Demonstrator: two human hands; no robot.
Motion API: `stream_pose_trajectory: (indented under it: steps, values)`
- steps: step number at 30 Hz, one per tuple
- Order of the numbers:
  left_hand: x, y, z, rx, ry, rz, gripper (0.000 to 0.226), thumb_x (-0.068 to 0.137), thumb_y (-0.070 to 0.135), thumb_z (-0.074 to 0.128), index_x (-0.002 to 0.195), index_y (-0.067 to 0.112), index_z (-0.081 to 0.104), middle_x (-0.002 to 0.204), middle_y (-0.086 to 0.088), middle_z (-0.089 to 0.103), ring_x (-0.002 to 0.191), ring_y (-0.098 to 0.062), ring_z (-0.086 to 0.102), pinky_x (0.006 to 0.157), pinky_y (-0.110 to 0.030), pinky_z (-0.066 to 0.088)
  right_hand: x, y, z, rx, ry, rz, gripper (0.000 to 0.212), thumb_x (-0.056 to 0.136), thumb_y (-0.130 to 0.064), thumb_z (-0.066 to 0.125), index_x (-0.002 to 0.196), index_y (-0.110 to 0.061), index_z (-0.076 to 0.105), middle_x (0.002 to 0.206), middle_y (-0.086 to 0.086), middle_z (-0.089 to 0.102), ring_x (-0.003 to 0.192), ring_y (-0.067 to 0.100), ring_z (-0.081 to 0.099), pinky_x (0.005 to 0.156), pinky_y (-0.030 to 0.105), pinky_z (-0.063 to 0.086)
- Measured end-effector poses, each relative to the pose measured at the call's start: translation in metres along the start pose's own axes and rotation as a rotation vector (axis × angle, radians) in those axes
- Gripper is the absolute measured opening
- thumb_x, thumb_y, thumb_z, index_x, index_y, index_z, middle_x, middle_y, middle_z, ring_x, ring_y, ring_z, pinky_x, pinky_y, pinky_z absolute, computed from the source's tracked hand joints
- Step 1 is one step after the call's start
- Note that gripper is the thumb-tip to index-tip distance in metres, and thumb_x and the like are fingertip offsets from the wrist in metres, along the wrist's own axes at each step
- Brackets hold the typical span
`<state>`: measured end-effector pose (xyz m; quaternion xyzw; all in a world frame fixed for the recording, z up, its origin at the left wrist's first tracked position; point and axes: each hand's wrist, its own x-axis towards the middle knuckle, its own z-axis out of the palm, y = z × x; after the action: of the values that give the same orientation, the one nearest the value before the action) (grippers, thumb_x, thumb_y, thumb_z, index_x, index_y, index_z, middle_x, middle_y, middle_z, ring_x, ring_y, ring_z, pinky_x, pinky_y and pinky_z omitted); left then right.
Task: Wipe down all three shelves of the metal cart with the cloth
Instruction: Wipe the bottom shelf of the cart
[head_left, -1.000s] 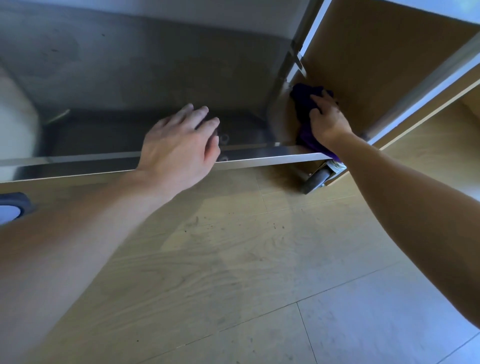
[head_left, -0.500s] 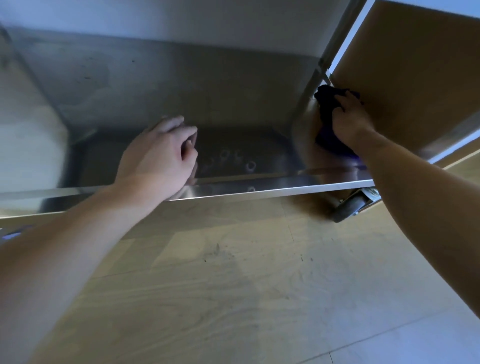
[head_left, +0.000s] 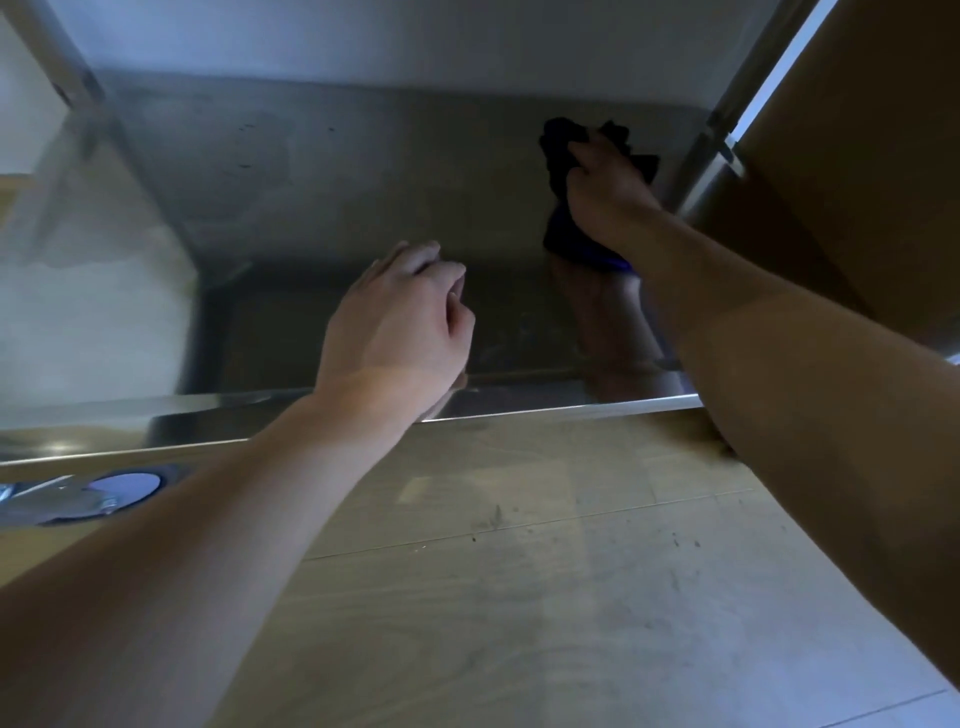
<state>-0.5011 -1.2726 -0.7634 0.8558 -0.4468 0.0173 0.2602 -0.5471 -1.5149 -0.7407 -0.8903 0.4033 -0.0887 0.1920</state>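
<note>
The metal cart's bottom shelf (head_left: 337, 171) fills the upper half of the view, with its shiny front rim (head_left: 545, 406) running across the middle. My right hand (head_left: 602, 192) grips a dark purple cloth (head_left: 560, 150) and presses it on the shelf near the right rear corner. My left hand (head_left: 400, 322) sits over the front part of the shelf with its fingers curled and nothing in it, the wrist crossing the rim. The underside of the shelf above is a pale band along the top. The other shelves are out of view.
The cart's right post (head_left: 727, 109) stands just right of the cloth, with a brown wooden panel (head_left: 857, 156) beyond it. A caster (head_left: 122, 486) shows under the rim at the left. A left post (head_left: 62, 67) rises at top left. Wood-pattern floor (head_left: 519, 597) lies below.
My right hand has slid the cloth from the right front corner deeper onto the shelf. My left hand's fingers have curled from flat. The view has shifted right and closer.
</note>
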Motion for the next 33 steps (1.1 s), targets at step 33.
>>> stream_pose_trajectory:
  steps: [33]
  values:
    - [-0.108,-0.187,-0.143,0.202,0.064,-0.036,0.027,0.085,0.016,0.052,0.105,0.010,0.069,0.114,-0.003,0.062,0.099,-0.023,0.061,0.079,-0.040,0.054,-0.097,-0.292,0.128,0.049,-0.213,-0.524,0.045,0.100,-0.009,0.031,0.145,-0.006,0.037,0.159,0.007,0.022,0.146,0.026,0.021,0.119,0.037,0.019]
